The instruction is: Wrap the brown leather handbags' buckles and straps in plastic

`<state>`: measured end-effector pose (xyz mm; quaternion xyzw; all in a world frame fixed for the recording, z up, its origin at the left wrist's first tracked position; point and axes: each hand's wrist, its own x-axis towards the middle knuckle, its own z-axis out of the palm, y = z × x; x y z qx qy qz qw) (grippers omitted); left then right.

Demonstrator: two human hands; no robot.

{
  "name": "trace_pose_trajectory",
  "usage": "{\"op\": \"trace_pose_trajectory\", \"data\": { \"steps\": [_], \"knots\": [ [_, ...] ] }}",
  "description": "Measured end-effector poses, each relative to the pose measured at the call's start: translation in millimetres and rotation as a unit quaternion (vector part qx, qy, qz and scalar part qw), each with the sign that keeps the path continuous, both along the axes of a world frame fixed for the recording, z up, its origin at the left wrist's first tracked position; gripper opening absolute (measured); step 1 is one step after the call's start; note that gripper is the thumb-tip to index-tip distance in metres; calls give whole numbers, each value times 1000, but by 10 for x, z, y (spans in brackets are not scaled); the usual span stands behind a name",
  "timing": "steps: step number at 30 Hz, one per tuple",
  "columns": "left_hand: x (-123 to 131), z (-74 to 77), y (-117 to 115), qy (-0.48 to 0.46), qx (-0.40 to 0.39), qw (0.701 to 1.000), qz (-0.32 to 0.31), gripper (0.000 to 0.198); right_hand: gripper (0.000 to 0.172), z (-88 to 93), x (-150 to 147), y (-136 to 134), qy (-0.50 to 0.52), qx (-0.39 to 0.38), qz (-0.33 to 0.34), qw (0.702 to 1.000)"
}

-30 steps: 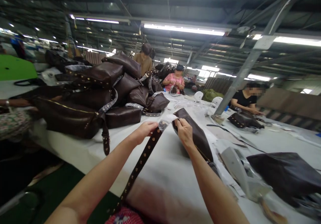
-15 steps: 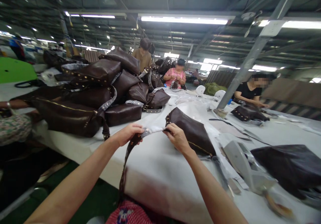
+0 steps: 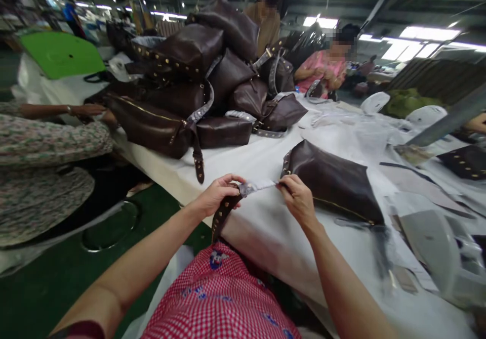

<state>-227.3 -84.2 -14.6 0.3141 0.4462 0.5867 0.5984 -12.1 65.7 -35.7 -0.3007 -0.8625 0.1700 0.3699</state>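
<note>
My left hand [image 3: 222, 195] is closed on a dark brown studded strap [image 3: 225, 212], whose lower end hangs over the table edge toward my lap. Clear plastic wrap [image 3: 255, 187] covers the stretch of strap between my two hands. At the other end of that stretch, my right hand [image 3: 298, 197] pinches the strap beside a dark brown leather bag [image 3: 332, 172]. The bag lies on the table with its gold zipper facing me and studs along its left end.
A pile of brown studded bags [image 3: 186, 50] rises at the left on the white-covered table [image 3: 250, 248]. A co-worker's arm [image 3: 68, 110] reaches to it. Further back sits a person in pink [image 3: 322, 73]. A grey-white tape dispenser [image 3: 433, 243] stands right.
My view has swung left and down, so the bags appear further right. Both hands keep their hold on the strap, with little change between them.
</note>
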Motion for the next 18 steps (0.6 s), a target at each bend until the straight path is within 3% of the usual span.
{"op": "trace_pose_trajectory", "data": {
  "steps": [6,10,18],
  "knots": [
    [84,-19,7,26,-17,999,39,27,15,16,-15,-76,9,3,-15,1000],
    [69,-44,-22,40,7,999,18,27,13,65,-16,-60,24,-1,-19,1000],
    [-289,-389,-417,107,4,994,-37,18,12,46,-12,-46,54,0,-25,998]
  ]
}}
